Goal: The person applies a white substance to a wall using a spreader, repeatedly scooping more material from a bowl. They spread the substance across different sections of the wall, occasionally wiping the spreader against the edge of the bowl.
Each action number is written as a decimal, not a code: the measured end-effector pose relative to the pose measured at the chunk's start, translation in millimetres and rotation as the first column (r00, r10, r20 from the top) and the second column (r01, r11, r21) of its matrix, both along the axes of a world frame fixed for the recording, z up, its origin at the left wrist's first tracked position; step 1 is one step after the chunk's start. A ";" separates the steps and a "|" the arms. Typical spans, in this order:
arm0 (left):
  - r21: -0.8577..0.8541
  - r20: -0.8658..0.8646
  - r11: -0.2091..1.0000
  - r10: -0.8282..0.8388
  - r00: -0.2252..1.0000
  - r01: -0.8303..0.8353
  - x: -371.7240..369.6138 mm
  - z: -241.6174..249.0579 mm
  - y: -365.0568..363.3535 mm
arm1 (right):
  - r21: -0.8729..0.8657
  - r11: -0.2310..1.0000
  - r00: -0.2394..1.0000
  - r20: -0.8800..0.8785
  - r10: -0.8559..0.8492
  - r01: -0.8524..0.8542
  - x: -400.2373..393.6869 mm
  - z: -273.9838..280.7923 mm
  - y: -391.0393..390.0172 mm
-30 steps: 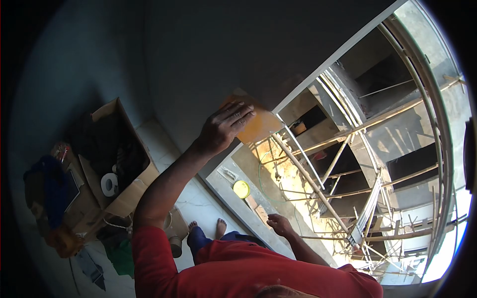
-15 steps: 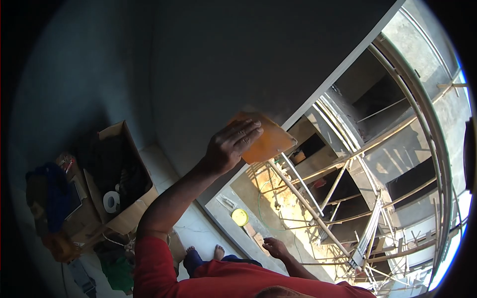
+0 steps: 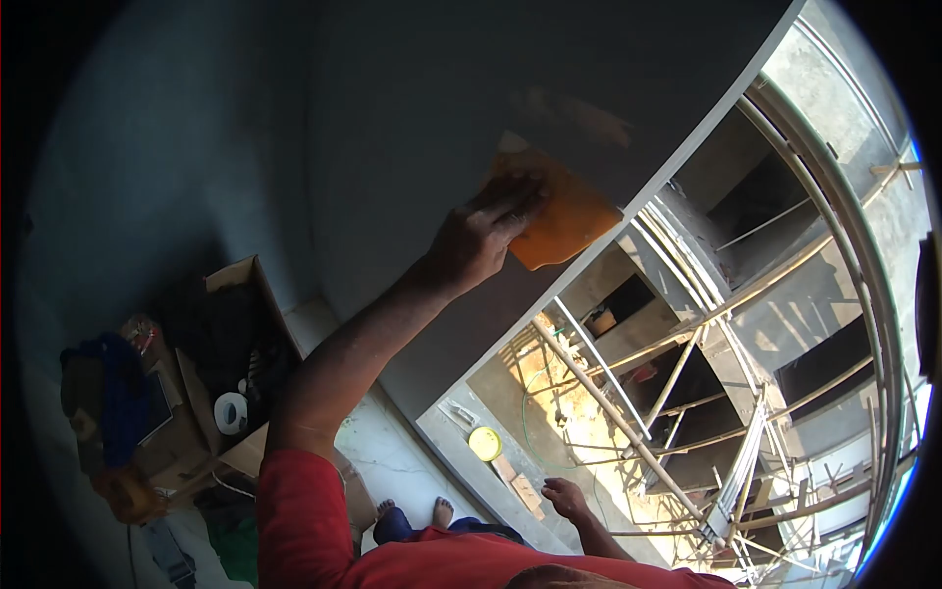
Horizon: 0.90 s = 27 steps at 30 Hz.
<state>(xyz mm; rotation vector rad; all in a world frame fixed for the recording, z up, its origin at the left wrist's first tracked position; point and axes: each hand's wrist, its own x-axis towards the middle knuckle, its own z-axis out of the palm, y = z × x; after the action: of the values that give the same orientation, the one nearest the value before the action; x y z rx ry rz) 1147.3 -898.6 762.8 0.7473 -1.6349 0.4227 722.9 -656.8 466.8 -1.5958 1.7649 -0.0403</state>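
Observation:
My left hand [image 3: 483, 236] is raised on an outstretched arm, its fingers pressed on a flat orange plate-like tool [image 3: 564, 211]. The tool lies against the dark grey wall surface [image 3: 412, 128], close to its pale right edge; a light smear shows on the wall just above. The thumb is mostly hidden. Lower down, my right hand [image 3: 566, 498] hangs near the ledge with its fingers apart and nothing in them.
Cardboard boxes [image 3: 240, 456] with dark items and a white roll [image 3: 231, 413] stand at the lower left. A yellow lid-like round object [image 3: 485, 444] lies on the ledge [image 3: 461, 422]. Bamboo scaffolding [image 3: 628, 432] stands outside, past the wall edge. Bare feet show below.
My left hand and the orange tool have moved up and to the right along the wall. My right hand has shifted slightly right, and the view has tilted a little.

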 end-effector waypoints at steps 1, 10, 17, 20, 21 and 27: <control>-0.001 0.077 1.000 -0.003 0.997 0.003 5.7 -11.8 8.1 | -0.014 0.999 0.999 -0.017 0.030 -0.030 1.1 -0.5 -5.7; -0.105 -0.047 0.981 0.157 0.987 -0.161 51.9 86.1 -12.4 | -0.125 0.989 0.993 0.074 0.095 -0.085 57.9 45.6 -44.1; -0.047 0.202 0.992 0.122 0.972 -0.114 49.9 37.3 -2.4 | -0.009 1.000 1.000 0.012 0.026 -0.026 36.6 28.4 -7.0; -0.036 0.335 0.996 0.089 0.938 -0.082 59.9 20.5 15.5 | 0.007 0.998 0.998 -0.004 0.067 -0.067 33.1 20.5 -0.7; -0.039 0.334 0.996 0.090 0.938 -0.081 58.6 24.3 13.5 | 0.018 0.998 0.998 -0.005 0.066 -0.066 34.0 21.3 -0.9; -0.241 0.156 0.962 0.165 0.974 -0.125 40.6 115.3 1.0 | -0.078 0.993 0.995 0.034 0.090 -0.087 33.0 22.1 -8.3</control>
<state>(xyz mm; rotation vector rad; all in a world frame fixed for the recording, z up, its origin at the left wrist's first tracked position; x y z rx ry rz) 1187.9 -897.6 878.1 0.6717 -1.6631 0.7892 755.9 -665.1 488.9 -1.7155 1.6796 -0.0956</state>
